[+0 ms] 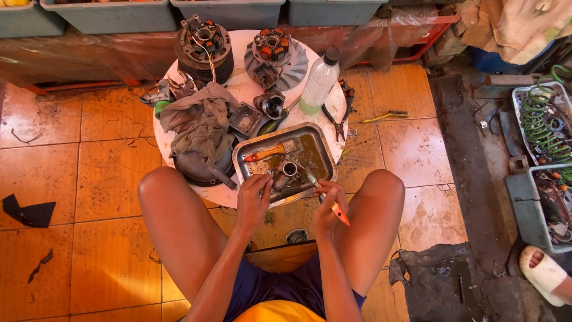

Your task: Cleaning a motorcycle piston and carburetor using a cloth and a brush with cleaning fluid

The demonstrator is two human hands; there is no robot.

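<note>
Over the tray (pixel 325 156), left hand (pixel 253 203) pinches carburetor (pixel 285 174); right hand (pixel 328 209) grips brush (pixel 332 206).

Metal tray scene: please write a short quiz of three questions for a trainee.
1. True or false: the paintbrush lies inside the metal tray.
2. Which hand holds the orange-handled tool? A) left B) right
3. What lies left of the tray on the round table?

Key:
1. True.
2. B: the right hand; the left hand touches the metal part in the tray.
3. A grey rag.
</note>
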